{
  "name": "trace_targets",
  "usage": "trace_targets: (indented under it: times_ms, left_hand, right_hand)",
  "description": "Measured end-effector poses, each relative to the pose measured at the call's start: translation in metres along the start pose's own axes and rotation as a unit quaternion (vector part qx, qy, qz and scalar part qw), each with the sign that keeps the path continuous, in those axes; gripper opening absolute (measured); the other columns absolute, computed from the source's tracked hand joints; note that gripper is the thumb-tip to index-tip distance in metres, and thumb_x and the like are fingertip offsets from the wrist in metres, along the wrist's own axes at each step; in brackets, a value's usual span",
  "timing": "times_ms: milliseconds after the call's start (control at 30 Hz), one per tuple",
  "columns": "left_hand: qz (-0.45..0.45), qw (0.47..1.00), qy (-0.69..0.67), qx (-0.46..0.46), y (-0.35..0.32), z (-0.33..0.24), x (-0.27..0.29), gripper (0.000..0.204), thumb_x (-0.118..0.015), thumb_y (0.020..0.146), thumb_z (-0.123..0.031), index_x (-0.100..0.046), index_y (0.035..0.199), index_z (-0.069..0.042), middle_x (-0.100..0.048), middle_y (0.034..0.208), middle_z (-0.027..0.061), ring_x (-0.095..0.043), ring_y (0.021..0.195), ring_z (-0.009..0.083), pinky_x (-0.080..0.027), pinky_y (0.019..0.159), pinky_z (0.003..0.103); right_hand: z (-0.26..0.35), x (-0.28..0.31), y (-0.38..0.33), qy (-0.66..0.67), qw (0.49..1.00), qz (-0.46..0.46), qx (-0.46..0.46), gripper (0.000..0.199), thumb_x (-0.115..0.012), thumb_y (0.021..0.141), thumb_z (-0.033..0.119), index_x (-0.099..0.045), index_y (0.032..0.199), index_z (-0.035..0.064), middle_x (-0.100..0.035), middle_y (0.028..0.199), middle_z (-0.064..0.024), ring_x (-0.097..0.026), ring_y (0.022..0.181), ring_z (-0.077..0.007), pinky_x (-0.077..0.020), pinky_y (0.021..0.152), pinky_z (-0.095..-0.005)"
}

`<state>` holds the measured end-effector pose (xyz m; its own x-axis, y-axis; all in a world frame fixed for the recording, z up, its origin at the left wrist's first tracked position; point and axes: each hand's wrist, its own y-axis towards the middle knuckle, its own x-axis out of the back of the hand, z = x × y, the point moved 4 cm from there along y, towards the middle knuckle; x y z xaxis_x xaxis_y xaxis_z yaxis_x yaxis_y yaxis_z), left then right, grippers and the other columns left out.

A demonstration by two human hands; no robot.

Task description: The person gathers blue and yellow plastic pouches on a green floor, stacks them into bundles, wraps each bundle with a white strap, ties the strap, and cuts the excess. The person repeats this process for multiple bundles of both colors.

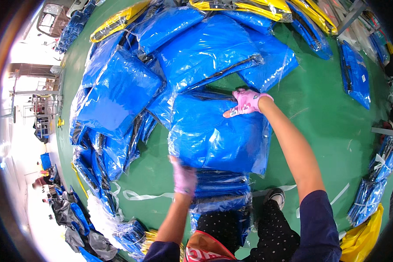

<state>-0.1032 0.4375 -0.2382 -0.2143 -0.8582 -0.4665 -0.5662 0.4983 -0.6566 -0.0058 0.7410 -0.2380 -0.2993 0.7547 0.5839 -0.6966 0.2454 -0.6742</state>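
A flat, folded blue sheet in a clear plastic bag (214, 135) lies in front of me, its near edge over a stack of similar bagged blue bundles (220, 185) by my legs. My right hand (248, 102), in a pink patterned glove, is closed on the far right edge of the bagged sheet, thumb on top and the other fingers partly hidden at the edge. At its near left corner is my left hand (184, 177), also in a pink glove. Motion smears its fingers, so their grip is unclear.
A heap of bagged blue sheets (118, 91) spreads across the green floor (318, 144) ahead and to the left. Yellow bagged packs (244, 9) lie beyond it. Another blue pack (354, 74) rests at right, above tied bundles (371, 192). White strapping (146, 195) trails near my feet.
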Motion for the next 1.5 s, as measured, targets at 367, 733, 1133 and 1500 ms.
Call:
trace_targets:
  times_ms: [367,733,1133,1500]
  left_hand:
    - [0.023,0.997,-0.043,-0.063,-0.01,0.002,-0.061,0.083,-0.055,0.074,-0.066,-0.036,0.133,-0.011,-0.045,0.132,0.01,-0.045,0.116,0.0297,-0.035,0.1,0.049]
    - [-0.054,0.9,0.349,-0.254,-0.181,-0.232,-0.035,0.068,-0.052,0.082,-0.048,-0.034,0.133,-0.008,-0.037,0.134,0.0168,-0.041,0.119,0.0332,-0.035,0.098,0.048]
    - [-0.073,0.662,0.722,0.187,-0.309,-0.105,0.243,0.048,-0.052,0.084,-0.036,-0.046,0.124,-0.01,-0.04,0.136,0.011,-0.041,0.121,0.0327,-0.033,0.1,0.048]
    - [-0.025,0.775,0.513,0.369,-0.246,-0.031,0.205,0.048,-0.044,0.089,-0.025,-0.037,0.135,-0.012,-0.036,0.14,0.01,-0.038,0.124,0.0305,-0.029,0.105,0.04]
  right_hand:
    - [0.045,0.045,-0.033,0.251,0.926,0.001,0.28,0.083,-0.06,0.077,0.053,-0.036,0.132,-0.0039,-0.048,0.128,-0.0169,-0.051,0.111,-0.022,-0.0415,0.093,-0.0314]
    - [0.086,0.006,-0.269,0.488,0.797,-0.26,0.241,0.09,-0.082,0.061,0.032,-0.034,0.127,-0.0057,-0.057,0.107,-0.0155,-0.06,0.093,-0.0231,-0.0476,0.08,-0.0314]
    - [0.105,-0.238,-0.326,0.438,0.895,0.044,0.074,0.082,-0.071,0.07,0.049,-0.038,0.126,-0.0006,-0.05,0.119,-0.0199,-0.053,0.105,-0.0326,-0.0449,0.09,-0.0376]
    - [0.106,-0.374,-0.281,0.581,0.8,0.116,0.099,0.047,-0.04,0.089,0.033,-0.041,0.131,0.011,-0.04,0.133,-0.0141,-0.04,0.12,-0.0309,-0.0327,0.102,-0.04]
